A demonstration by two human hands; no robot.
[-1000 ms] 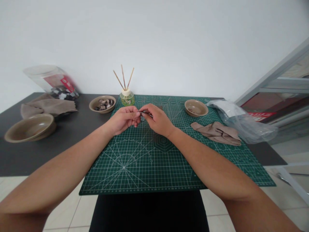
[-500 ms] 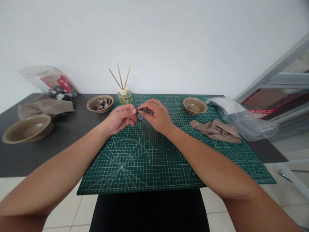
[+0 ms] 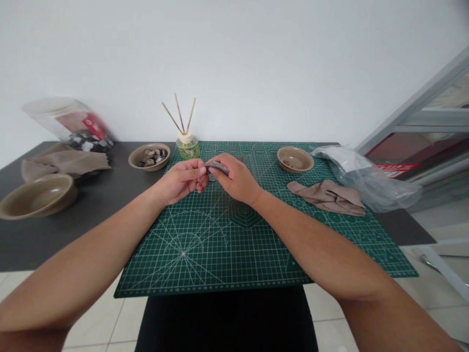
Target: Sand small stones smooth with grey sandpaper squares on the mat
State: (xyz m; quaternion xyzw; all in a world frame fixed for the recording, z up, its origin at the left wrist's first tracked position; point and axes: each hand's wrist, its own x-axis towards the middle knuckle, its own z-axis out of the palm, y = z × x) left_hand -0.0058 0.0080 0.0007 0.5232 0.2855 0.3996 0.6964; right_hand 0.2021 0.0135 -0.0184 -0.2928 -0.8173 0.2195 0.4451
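Over the upper middle of the green cutting mat [image 3: 205, 264], my hands meet fingertip to fingertip. My left hand [image 3: 185, 180] pinches the left end of a small dark piece between thumb and forefinger, its other fingers curled below. Closed around a thin dark-grey strip [image 3: 219, 167], my right hand [image 3: 238, 180] presses it against that same spot. Fingers cover much of both, so their exact kind is unclear. A small grey-blue scrap [image 3: 211, 178] shows on the mat behind the hands.
A bowl of dark and tan pieces [image 3: 149, 157] and a reed diffuser [image 3: 188, 145] stand at back left. Farther left are a bowl [image 3: 40, 195], a brown cloth [image 3: 66, 164] and a clear jar [image 3: 73, 122]. Rightward lie another bowl [image 3: 295, 160], a cloth [image 3: 330, 197] and a plastic bag [image 3: 370, 178].
My right hand has turned slightly and shifted a little left, showing more of the grey strip's flat side. The left hand keeps its pinch. The view has shifted slightly.
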